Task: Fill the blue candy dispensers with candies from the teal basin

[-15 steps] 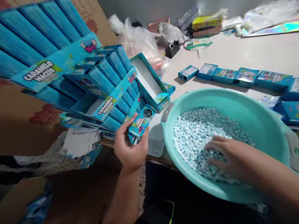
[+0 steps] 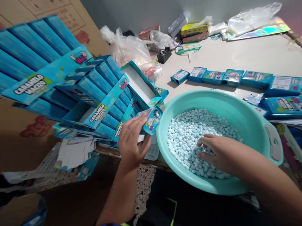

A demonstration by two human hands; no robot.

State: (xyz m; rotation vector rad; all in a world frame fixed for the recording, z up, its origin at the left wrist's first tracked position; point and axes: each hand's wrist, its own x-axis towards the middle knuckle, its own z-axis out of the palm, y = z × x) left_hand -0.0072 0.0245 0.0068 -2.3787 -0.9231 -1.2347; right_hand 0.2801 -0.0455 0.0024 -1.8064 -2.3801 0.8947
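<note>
My left hand point(image 2: 134, 141) grips a small blue candy box point(image 2: 152, 121) printed "Caramelo Macizo", tilted beside the left rim of a turquoise basin point(image 2: 173, 169). Many small pale-blue and white candies point(image 2: 182, 138) fill the bottom of that basin. My right hand point(image 2: 217, 149) reaches in from the right, its fingers and thumb curled around some candies at the surface; the fingertips are partly hidden among them. A pale kitchen scale point(image 2: 152, 152) shows partly under my left hand.
Blue display trays point(image 2: 97, 113) packed with boxes are stacked at left, before a large cardboard carton point(image 2: 78, 6). An open tray point(image 2: 140, 83) lies behind my left hand. Several candy boxes point(image 2: 232, 78) line the table behind the basin. Plastic bags point(image 2: 129, 48) lie at the back.
The candy box in my left hand has turned and come closer to the basin rim. My right hand stays among the candies, fingers curled. The whole view has shifted slightly.
</note>
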